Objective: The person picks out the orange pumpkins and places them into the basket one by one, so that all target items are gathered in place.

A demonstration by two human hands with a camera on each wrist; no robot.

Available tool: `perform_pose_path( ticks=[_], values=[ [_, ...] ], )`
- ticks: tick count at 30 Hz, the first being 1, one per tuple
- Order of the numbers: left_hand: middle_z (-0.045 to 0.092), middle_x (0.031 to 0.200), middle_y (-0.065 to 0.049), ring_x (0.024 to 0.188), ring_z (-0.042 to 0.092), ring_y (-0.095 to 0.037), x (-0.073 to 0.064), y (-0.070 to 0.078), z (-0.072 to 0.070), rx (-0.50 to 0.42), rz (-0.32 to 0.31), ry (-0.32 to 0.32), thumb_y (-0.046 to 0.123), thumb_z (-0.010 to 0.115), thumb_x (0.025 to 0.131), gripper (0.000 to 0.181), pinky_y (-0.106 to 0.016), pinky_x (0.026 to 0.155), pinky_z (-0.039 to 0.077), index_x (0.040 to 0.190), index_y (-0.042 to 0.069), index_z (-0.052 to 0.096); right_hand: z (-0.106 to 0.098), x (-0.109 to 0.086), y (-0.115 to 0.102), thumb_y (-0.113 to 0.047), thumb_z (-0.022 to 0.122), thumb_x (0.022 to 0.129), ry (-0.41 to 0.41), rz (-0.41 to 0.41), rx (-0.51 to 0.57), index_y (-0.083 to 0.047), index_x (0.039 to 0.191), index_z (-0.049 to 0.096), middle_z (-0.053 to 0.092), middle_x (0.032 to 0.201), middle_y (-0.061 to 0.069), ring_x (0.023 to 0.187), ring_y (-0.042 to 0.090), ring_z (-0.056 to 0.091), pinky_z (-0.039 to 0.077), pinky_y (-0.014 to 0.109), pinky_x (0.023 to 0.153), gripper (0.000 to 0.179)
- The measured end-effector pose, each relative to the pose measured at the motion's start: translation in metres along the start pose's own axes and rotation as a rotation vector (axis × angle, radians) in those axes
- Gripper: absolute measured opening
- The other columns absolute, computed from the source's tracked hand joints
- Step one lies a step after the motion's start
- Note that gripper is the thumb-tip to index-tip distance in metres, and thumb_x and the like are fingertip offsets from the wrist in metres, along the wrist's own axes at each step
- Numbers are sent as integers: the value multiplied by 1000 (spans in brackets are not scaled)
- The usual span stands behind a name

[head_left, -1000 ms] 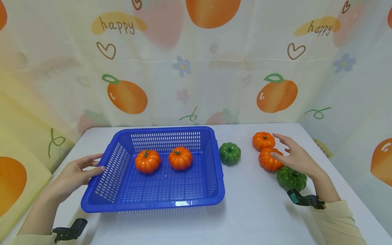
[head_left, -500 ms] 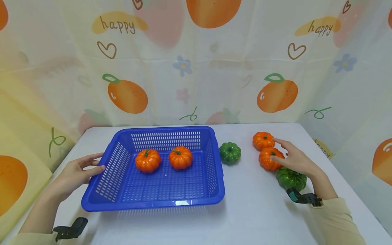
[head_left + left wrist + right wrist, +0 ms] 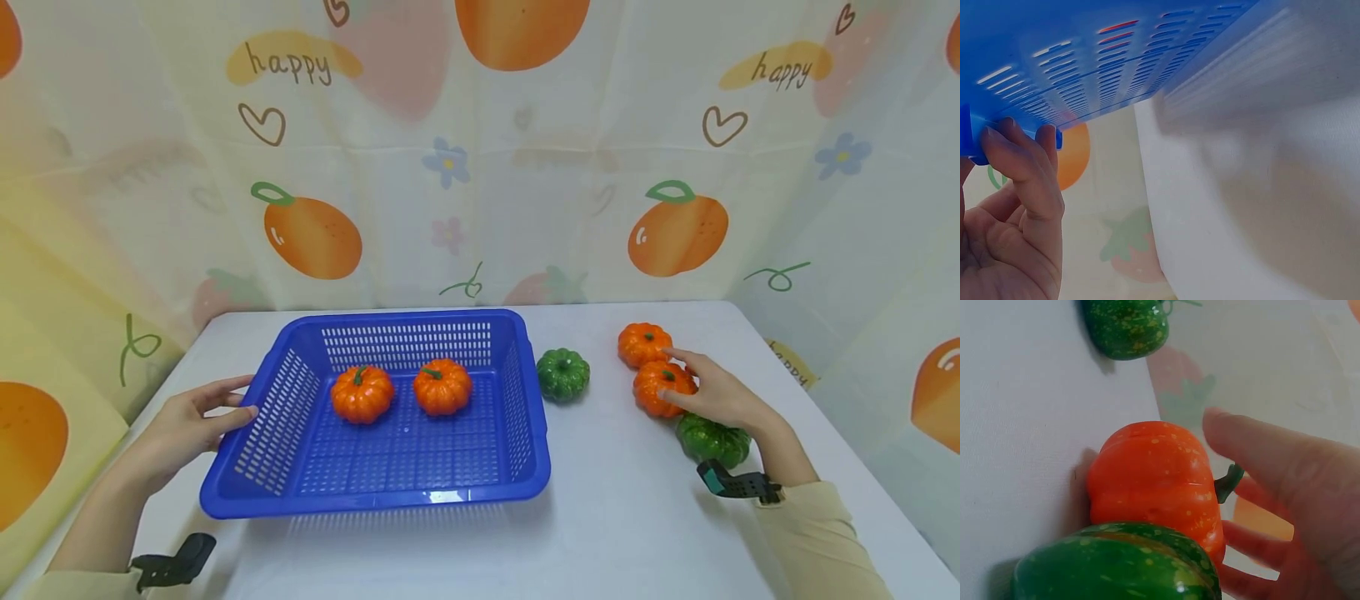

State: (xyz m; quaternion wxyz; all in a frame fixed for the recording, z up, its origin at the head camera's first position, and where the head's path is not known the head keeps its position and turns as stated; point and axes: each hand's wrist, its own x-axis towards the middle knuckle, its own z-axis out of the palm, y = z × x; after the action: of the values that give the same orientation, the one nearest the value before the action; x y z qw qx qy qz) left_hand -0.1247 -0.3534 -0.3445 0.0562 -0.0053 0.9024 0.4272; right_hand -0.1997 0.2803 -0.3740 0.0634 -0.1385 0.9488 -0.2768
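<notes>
My left hand grips the left rim of a blue plastic basket, thumb on top. In the left wrist view its curled fingers are under the rim. Two orange pumpkins sit inside the basket. My right hand is spread over an orange pumpkin, thumb and fingers apart around its top. In the right wrist view the thumb stands off from this pumpkin, beside its stem; whether the fingers behind touch it I cannot tell. A green pumpkin lies partly under the right wrist.
Another orange pumpkin stands just behind the one at my right hand. A green pumpkin lies right of the basket. The white table ends at a printed curtain behind.
My right hand has lowered and shifted slightly left, closer around the nearer orange pumpkin. My left hand and the basket have stayed in place.
</notes>
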Motion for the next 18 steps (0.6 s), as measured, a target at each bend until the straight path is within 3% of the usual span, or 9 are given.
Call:
perform_pose_path(
  ticks=[18],
  values=[
    [49,115,-23,67,61,-12,0,-1,-1,1,8,-1,29,58,91,65,-29,61,53,141,-1,30,5,3,4,-28,70,81,-28,-6,-65,8,133,37,41,129,33,115,46,42,36,61,93,71]
  ],
)
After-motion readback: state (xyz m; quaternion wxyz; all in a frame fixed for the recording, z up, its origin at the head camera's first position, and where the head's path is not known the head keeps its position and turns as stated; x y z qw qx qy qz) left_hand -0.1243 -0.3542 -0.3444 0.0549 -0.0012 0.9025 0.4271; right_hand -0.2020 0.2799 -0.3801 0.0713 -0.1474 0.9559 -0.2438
